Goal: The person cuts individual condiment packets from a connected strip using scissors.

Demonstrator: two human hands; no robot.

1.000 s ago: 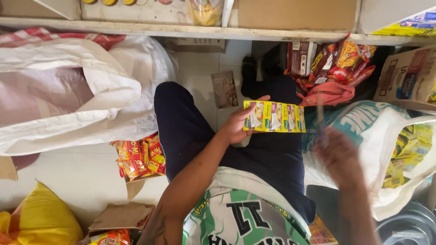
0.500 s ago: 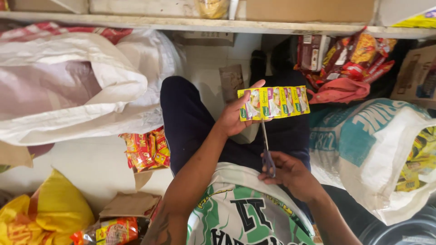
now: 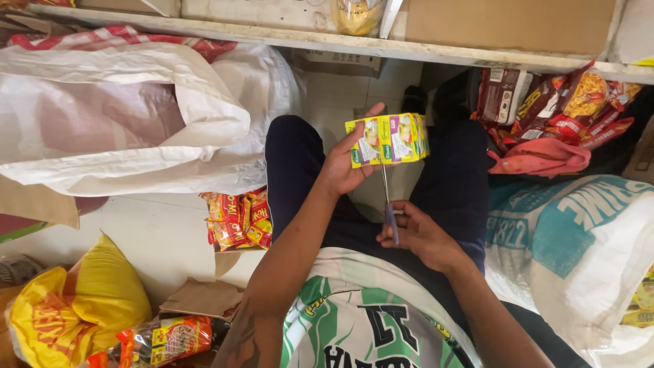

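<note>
My left hand (image 3: 344, 163) holds up a strip of small yellow and green sachets (image 3: 387, 139) above my lap, thumb at its top edge. My right hand (image 3: 421, 234) grips a pair of scissors (image 3: 388, 204) by purple handles, blades pointing up and touching the strip's lower edge. Both hands are over my dark trousers (image 3: 293, 163); I sit on the floor in a green and white shirt.
Large white sacks lie at the left (image 3: 129, 123) and at the right (image 3: 579, 252). Red snack packets (image 3: 235, 218) sit on the floor beside my left knee, more packets (image 3: 558, 102) at the upper right, a yellow bag (image 3: 75, 307) at the lower left. A shelf edge (image 3: 327, 41) runs across the top.
The sachet strip has turned and looks shorter than before. My right hand moved in from the right with the scissors and raised the blades to the strip's lower edge.
</note>
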